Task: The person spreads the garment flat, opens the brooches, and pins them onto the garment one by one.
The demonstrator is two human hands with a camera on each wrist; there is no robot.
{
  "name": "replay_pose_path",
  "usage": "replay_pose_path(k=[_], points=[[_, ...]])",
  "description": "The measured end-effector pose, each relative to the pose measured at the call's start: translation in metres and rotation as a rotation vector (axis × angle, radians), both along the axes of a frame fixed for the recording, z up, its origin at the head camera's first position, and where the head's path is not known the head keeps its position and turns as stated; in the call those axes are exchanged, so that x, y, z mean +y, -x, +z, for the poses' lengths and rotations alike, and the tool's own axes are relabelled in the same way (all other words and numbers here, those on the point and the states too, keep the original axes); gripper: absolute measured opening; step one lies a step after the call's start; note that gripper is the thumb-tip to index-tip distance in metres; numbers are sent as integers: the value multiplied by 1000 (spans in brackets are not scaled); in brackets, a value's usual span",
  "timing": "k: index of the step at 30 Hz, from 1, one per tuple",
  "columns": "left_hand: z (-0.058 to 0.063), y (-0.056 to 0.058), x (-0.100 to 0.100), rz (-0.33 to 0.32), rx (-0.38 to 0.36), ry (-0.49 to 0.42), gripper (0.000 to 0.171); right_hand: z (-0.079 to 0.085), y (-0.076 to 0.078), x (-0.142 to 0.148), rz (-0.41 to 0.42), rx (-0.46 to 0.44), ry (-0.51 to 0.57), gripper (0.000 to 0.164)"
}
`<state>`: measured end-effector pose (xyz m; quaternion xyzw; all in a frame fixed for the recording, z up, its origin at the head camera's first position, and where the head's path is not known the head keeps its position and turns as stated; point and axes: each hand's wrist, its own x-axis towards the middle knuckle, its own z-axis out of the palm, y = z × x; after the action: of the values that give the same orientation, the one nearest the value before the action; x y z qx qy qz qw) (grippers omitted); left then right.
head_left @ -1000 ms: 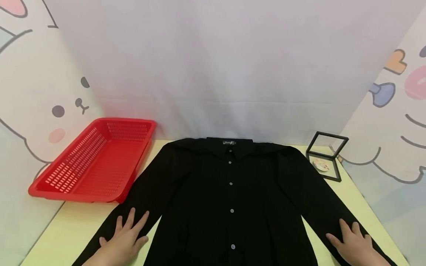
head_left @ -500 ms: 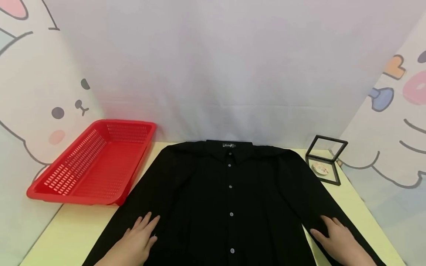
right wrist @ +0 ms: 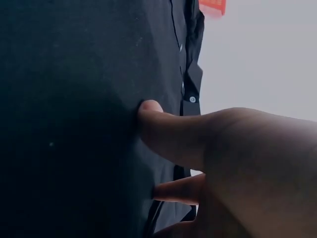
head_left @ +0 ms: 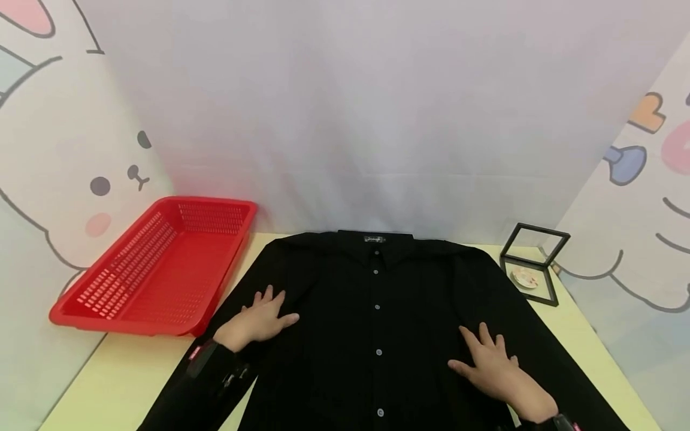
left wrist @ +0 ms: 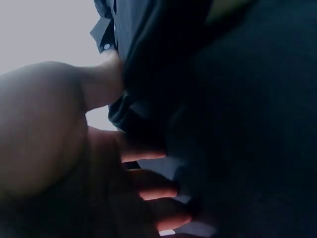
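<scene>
The left hand [head_left: 260, 317] and right hand [head_left: 492, 365] are lying released, fingers spread, on a black shirt [head_left: 345, 311].
Head view: the shirt is covering six o'clock; a red basket [head_left: 162, 272] is crowding one sleeve [head_left: 253, 275] at ten; a black-framed case [head_left: 524, 261], lid raised, is holding a patterned disc [head_left: 524, 278] at two. Left wrist: fingertips [left wrist: 171, 188] are touching the shirt. Right wrist: the thumb [right wrist: 173, 134] is touching it, a red edge [right wrist: 213, 6] showing at one.

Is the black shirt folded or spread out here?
Spread out: the shirt lies front up, its button row showing and both sleeves angled outward.
</scene>
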<state>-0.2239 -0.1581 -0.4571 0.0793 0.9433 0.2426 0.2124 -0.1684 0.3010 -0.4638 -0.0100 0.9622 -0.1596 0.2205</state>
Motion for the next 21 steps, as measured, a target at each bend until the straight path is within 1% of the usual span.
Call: replay_pose_path(k=[2, 5, 9, 11, 13, 15, 17, 19, 21], points=[[0, 8, 2, 6, -24, 27, 76, -1, 0, -1, -10, -6, 0, 95], [1, 18, 3, 15, -27, 49, 79, -1, 1, -2, -13, 1, 3, 95], [5, 22, 2, 9, -26, 68, 79, -1, 0, -2, -9, 3, 15, 95], [10, 24, 2, 10, 1, 48, 76, -2, 0, -1, 3, 3, 13, 95], [16, 30, 3, 4, 62, 16, 69, -2, 1, 0, 6, 4, 7, 92], [23, 40, 6, 3, 143, -7, 58, -3, 1, 2, 15, 7, 0, 90], [28, 54, 11, -4, 196, -4, 46, -2, 2, 3, 20, 11, -6, 88], [29, 70, 16, -13, 201, 16, 42, -2, 3, 5, 24, 7, -4, 88], [24, 85, 20, -22, 166, 40, 43, -2, 3, 6, 26, 0, -6, 88]])
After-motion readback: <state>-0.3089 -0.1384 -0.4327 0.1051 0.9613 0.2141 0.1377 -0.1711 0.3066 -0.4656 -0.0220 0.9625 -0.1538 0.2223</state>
